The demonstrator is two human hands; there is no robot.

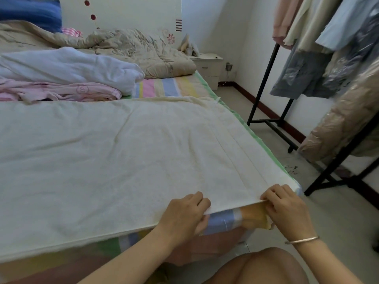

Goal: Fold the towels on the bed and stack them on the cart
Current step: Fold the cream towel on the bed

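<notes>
Atop pastel-striped bed (176,87), pinched near edge of flat cream terry towel (123,152) with left hand (184,214) and right hand (287,210), seemingly folded nothing yet.

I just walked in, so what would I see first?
A big cream towel lies spread flat across the near end of the bed. The left hand and right hand pinch its near edge by the right corner. At right, clothes hang on a black rack.

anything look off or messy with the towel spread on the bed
Nothing spilled or damaged. The cream towel lies flat with light creases, left hand and right hand gripping its near edge. Behind it the white towel and pink towel sit in an unfolded heap.
</notes>
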